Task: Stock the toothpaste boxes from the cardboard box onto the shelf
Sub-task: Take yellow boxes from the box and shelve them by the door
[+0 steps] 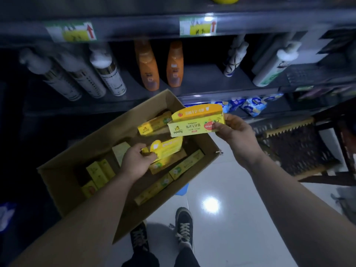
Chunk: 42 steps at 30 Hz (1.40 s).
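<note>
Orange bottles (148, 70) beside white cans (108, 74); black crate (300, 151)

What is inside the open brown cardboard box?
Loose yellow toothpaste boxes lie inside the brown cardboard box, some flat, some on edge. The left hand grips another yellow box above them. The left forearm covers part of the bottom, so no full count.

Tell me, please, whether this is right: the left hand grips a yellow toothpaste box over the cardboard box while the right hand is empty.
Not quite: the right hand holds a second toothpaste box by its end, as the head view shows. The left hand does grip a yellow toothpaste box over the cardboard box.
</note>
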Each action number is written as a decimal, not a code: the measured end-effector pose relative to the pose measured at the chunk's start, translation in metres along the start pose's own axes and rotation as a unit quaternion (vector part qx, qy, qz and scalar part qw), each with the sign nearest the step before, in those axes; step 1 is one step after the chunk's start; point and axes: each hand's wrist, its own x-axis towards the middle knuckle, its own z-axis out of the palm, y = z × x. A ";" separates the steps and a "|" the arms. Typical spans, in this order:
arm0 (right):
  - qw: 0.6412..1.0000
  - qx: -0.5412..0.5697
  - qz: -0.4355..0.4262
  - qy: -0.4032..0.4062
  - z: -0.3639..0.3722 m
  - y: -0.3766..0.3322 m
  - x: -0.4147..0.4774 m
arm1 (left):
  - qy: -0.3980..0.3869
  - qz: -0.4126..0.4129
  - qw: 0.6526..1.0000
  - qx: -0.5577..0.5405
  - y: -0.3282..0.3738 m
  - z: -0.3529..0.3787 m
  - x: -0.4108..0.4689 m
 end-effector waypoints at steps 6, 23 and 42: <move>1.000 0.000 -0.015 -0.019 0.023 -0.058 -0.019 | 0.049 0.001 0.987 -0.153 0.036 -0.085 -0.029; 0.974 0.016 -0.138 -0.178 0.162 -0.257 -0.113 | 0.168 0.089 0.946 -0.261 0.094 -0.328 -0.143; 0.852 -0.051 -0.220 -0.472 0.294 -0.329 -0.254 | 0.402 0.082 0.723 -0.555 0.029 -0.362 -0.391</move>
